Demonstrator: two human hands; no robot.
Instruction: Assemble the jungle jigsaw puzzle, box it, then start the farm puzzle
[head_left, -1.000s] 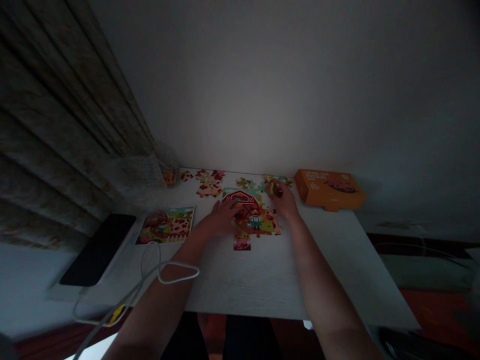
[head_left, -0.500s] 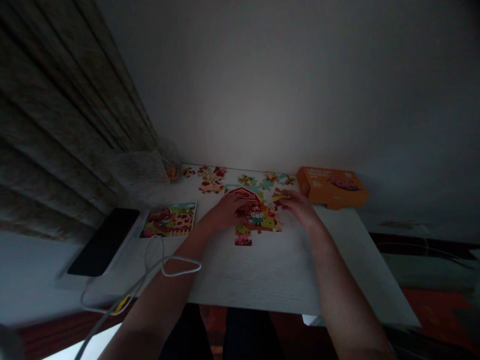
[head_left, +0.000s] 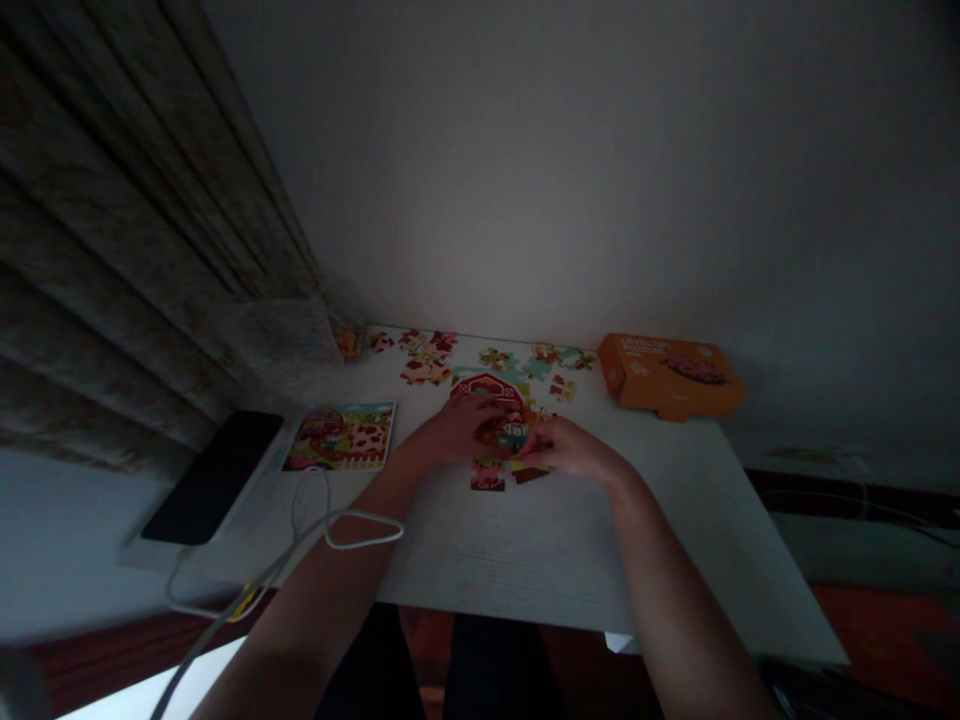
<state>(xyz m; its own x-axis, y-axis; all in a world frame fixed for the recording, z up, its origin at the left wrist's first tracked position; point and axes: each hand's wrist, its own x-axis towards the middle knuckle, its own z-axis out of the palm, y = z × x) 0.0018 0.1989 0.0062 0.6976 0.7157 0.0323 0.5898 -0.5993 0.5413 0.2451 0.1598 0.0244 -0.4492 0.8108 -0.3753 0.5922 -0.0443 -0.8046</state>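
Had my left hand [head_left: 456, 430] resting on the barn jigsaw puzzle [head_left: 489, 388] on my white desk [head_left: 525, 560], fingers spread, right hand [head_left: 574, 450] curled narrow against it, can't tell if pinching a piece.

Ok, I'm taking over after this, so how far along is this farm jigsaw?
Partly done: the red barn section is joined. In hand: the left hand and right hand are both working at its lower edge. Left: the loose pieces lying toward the wall.

**Matt card on grained laminate, from my feed**
I read the puzzle pieces [head_left: 424, 372] as matt cardboard, the orange box [head_left: 671, 377] as smooth card — the desk top [head_left: 525, 560] is white wood-grain laminate, the curtain [head_left: 150, 230] coarse cloth.
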